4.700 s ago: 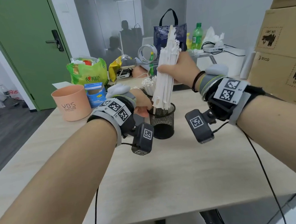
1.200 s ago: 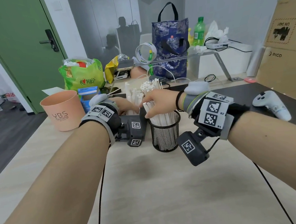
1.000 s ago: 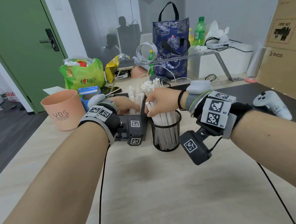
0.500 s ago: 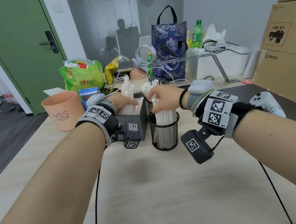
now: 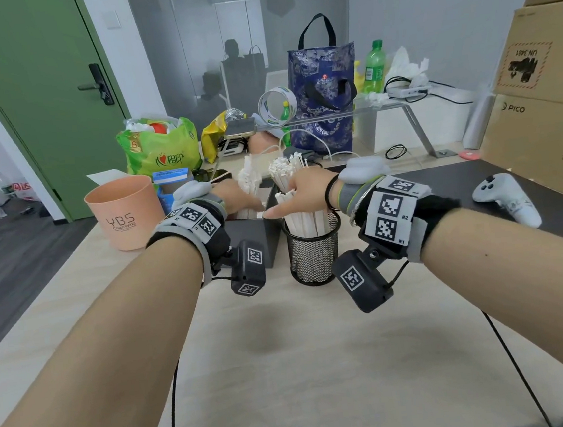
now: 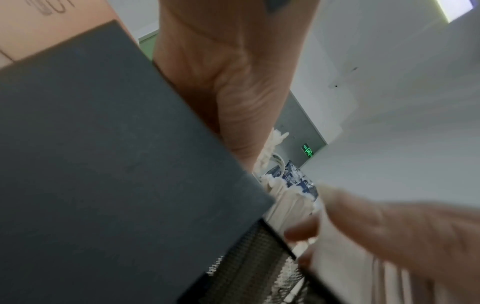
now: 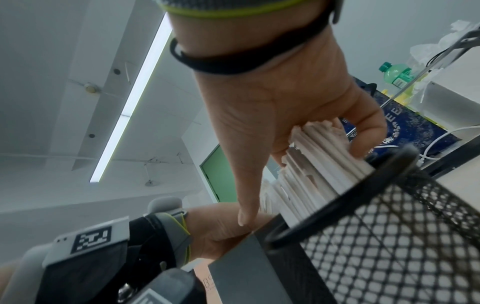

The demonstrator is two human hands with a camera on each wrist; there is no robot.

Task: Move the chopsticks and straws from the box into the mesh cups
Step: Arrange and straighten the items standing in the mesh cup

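A black mesh cup (image 5: 313, 258) (image 7: 389, 236) stands mid-table, filled with upright white paper-wrapped sticks (image 5: 305, 221) (image 7: 324, 164). My right hand (image 5: 305, 193) (image 7: 285, 107) sits on top of them with its fingers curled round the bunch and its thumb stretched left. Left of the cup and touching it is the dark grey box (image 5: 255, 240) (image 6: 103, 164). My left hand (image 5: 237, 200) (image 6: 233, 92) reaches into the box and holds a bunch of wrapped sticks (image 5: 249, 182) upright. Its fingers are hidden by the box wall. More white sticks (image 5: 286, 171) rise behind my right hand; what holds them is hidden.
An orange plastic cup (image 5: 123, 214) stands left of the box. Right of me, a white controller (image 5: 505, 198) lies on a black mat. Bags, a blue tote (image 5: 324, 99) and clutter fill the back, and cardboard boxes (image 5: 546, 125) stand at the right. Bare tabletop (image 5: 322, 364) lies in front.
The bunch my right hand held above the cup now stands in it. Over the last second my left hand has raised a bunch upright in the box.
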